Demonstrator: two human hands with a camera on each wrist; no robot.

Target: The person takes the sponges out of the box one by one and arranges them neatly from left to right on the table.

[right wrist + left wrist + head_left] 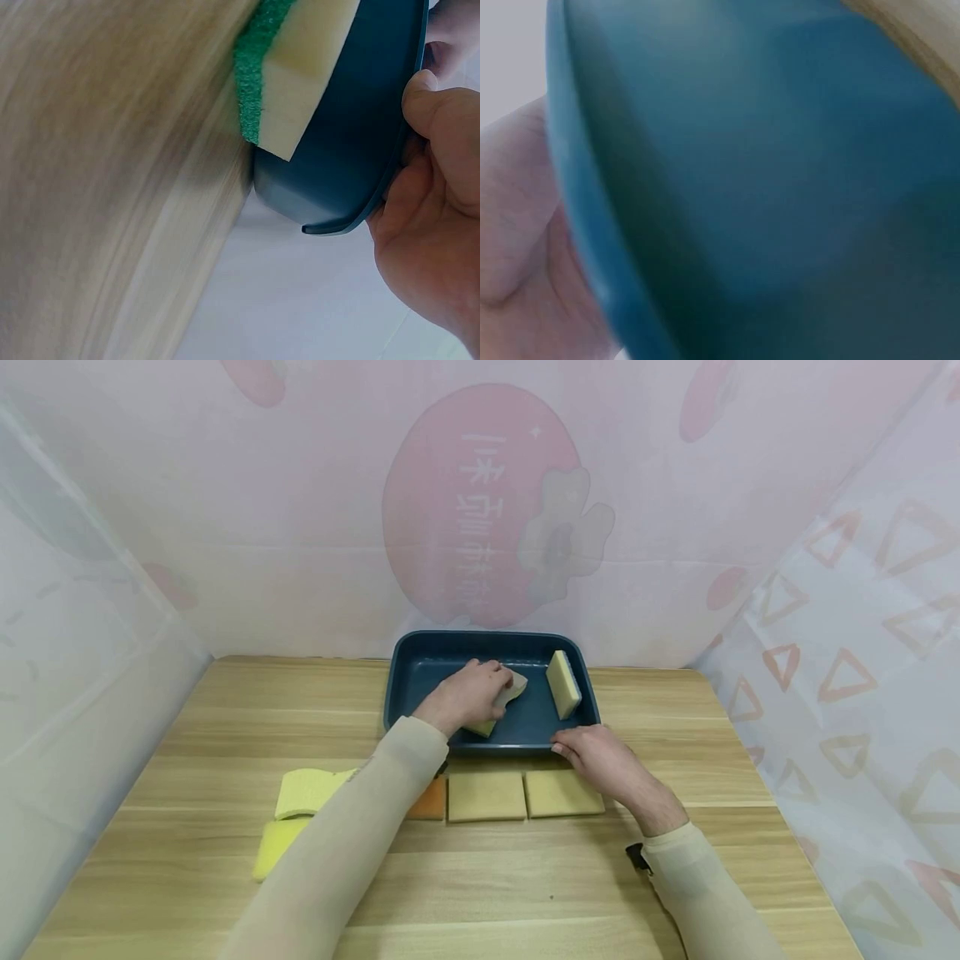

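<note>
My left hand (467, 692) reaches over the front rim into a dark blue rectangular tray (420, 642). Its fingers grip a pale greyish sponge (513, 688), and a yellowish edge shows beneath the hand. In the left wrist view, part of this hand (517, 247) lies behind the tray's rim (574, 180). My right hand (600, 762) holds the tray's front right corner; in the right wrist view its thumb (420, 101) presses on the rim, other fingers below it. Inside the tray at the right, a cream sponge (561, 687) stands on its edge.
Along the tray's front lie two cream sponges (487, 797) and an orange one (429, 802), partly under my left arm. One cream sponge (292, 97) has a green scouring side. Two yellow sponges (309, 792) lie farther left. Patterned cloth walls enclose the wooden table (525, 885).
</note>
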